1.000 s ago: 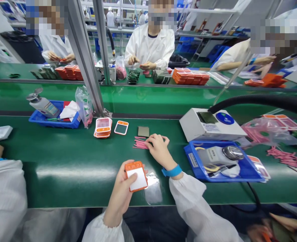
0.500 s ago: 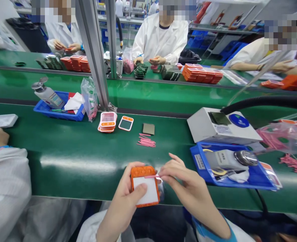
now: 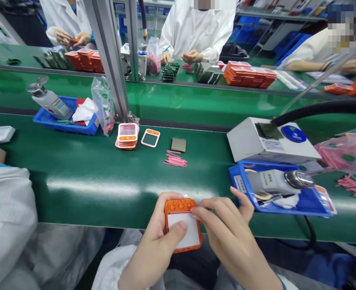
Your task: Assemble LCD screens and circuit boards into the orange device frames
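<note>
My left hand [image 3: 162, 241] grips an orange plastic frame [image 3: 180, 206] by its left side, the thumb pressing on the white panel [image 3: 191, 233] set inside it. A thin pink strip [image 3: 179, 212] lies along the panel's upper edge, below the orange top band. At the strip's right end, the thumb and index finger of my right hand [image 3: 230, 229] are pinched together against the frame. Beyond my hands lie loose pink strips [image 3: 175, 161] and a grey-brown square plate [image 3: 178, 145]. Left of these are a white-and-orange bezel [image 3: 150, 132] and a stack of similar bezels [image 3: 127, 138].
To the right, a blue tray [image 3: 236, 171] holds a metal-topped bottle [image 3: 274, 181], before a white box [image 3: 247, 141]. Another blue tray [image 3: 66, 128] and a metal post [image 3: 108, 60] stand at the left. A co-worker's sleeve [image 3: 9, 197] is close on my left.
The pink strip, held out at the frame's right side before, now lies across the panel's top edge. My right fingers have come in against the frame. The view has tilted down slightly.
</note>
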Available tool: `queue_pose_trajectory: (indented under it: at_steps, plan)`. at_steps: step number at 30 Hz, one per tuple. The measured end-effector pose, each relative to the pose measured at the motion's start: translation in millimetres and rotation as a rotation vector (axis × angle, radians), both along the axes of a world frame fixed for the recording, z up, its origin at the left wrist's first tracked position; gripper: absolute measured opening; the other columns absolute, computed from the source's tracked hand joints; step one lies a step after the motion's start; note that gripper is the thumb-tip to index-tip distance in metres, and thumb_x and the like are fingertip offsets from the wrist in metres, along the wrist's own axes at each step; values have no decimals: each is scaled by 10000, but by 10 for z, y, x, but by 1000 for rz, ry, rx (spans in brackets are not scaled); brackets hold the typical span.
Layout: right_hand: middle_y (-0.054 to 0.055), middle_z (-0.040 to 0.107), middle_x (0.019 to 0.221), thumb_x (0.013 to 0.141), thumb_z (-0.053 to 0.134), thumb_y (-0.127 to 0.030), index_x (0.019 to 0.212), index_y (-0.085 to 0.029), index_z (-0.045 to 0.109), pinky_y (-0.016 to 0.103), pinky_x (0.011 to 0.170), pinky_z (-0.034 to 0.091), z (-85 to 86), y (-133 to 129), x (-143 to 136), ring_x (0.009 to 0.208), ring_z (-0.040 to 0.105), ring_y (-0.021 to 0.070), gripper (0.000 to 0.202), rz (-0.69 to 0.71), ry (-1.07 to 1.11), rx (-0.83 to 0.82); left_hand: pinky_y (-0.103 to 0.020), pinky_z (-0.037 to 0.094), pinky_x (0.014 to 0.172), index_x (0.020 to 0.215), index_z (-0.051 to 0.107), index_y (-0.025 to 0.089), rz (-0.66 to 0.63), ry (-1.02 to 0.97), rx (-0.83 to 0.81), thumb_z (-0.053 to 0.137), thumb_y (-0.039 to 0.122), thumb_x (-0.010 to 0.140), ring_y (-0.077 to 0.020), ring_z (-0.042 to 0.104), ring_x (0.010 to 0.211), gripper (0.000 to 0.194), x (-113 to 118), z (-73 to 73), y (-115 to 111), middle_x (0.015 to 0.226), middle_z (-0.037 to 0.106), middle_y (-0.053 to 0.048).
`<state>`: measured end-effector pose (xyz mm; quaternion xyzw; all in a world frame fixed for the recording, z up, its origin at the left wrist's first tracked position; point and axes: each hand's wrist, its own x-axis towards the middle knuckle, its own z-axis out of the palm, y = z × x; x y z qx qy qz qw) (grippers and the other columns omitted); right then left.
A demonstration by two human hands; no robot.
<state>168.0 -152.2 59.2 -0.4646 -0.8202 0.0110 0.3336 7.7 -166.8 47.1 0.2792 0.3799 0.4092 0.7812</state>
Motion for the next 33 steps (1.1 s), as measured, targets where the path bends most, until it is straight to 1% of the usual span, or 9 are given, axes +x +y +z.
queue_pose_trajectory:
  at_steps: [6,11,14,17,21,28,33]
  plan:
    - [18,642,800,937,437,-49,905,-161,602,482,1073,217,-8,-31,18,750,589,121,201,10,-15,11,-257,436,819,1169,453,304,8,-21,-14,586,313,893,-120,517,905,307,16,14,-8,1058,570,5]
    - [36,677,799,937,456,-56,906,-140,602,498,1061,219,62,-44,29,765,607,141,171,11,-56,67,-263,433,812,1166,455,297,0,-13,-19,578,308,896,-125,508,896,297,27,26,-4,1042,559,0]
    - [65,698,810,938,441,-51,914,-126,607,511,1049,224,111,-45,37,794,621,171,183,25,-114,114,-271,431,831,1156,462,298,-15,11,-13,580,313,893,-138,513,929,289,34,34,-11,1054,559,-2]
    - [77,710,816,934,414,-32,910,-124,609,517,1043,218,138,-51,46,807,631,190,218,39,-170,113,-271,419,861,1153,467,309,-21,20,-2,573,305,896,-145,510,975,278,44,35,-17,1082,560,0]
    - [76,716,811,931,406,-28,892,-131,609,515,1036,223,127,-62,42,798,639,194,231,32,-186,122,-274,410,884,1149,475,305,-27,23,-5,580,292,891,-146,501,986,278,59,31,-9,1077,556,-1]
    - [95,719,811,928,425,-34,903,-107,611,516,1029,225,102,-48,26,808,638,200,202,56,-211,142,-275,417,877,1141,473,302,-11,30,-7,574,303,894,-139,510,950,267,61,58,-9,1076,554,4]
    - [78,723,827,944,411,-69,915,-129,605,504,1055,224,63,-40,20,816,639,184,206,46,-224,157,-263,415,874,1127,475,297,7,30,-19,575,256,891,-134,518,962,260,80,31,-10,1092,563,5]
